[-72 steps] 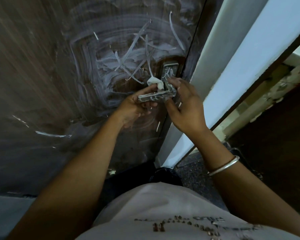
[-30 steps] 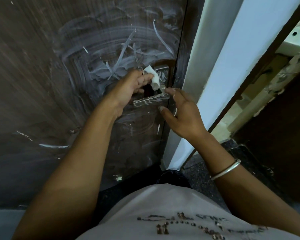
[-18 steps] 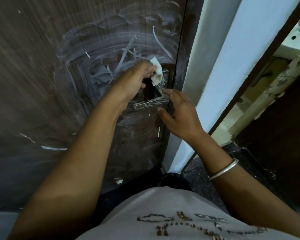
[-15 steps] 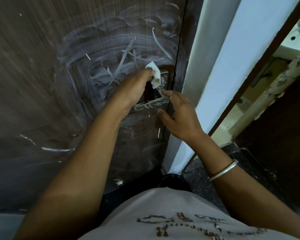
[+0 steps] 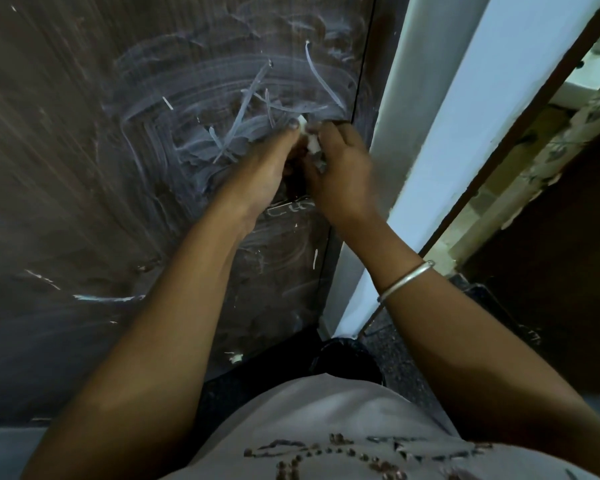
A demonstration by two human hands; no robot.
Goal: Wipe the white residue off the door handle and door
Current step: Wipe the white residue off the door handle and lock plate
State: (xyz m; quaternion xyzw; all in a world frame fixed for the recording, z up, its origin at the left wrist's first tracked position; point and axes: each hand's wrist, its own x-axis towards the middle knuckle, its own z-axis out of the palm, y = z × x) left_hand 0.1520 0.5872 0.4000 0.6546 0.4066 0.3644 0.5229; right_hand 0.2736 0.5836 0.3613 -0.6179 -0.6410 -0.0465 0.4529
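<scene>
A dark wooden door [image 5: 84,168] carries swirls and streaks of white residue [image 5: 229,109] around the handle area. The metal door handle [image 5: 293,206] shows only as a short smeared lever between my wrists; its plate is hidden. My left hand [image 5: 257,174] and my right hand [image 5: 340,168] meet just above the lever, both closed around a small white cloth [image 5: 309,138] that peeks out between the fingers. The right hand is motion-blurred.
A white door frame [image 5: 465,133] runs along the right of the door's edge. Beyond it an opening shows a tiled floor [image 5: 482,209] and another dark panel [image 5: 551,271]. A silver bangle [image 5: 407,280] sits on my right wrist.
My right hand has risen from beside the lever to join the left hand on the cloth. The cloth, earlier held by the left hand alone at the handle plate, is now between both hands.
</scene>
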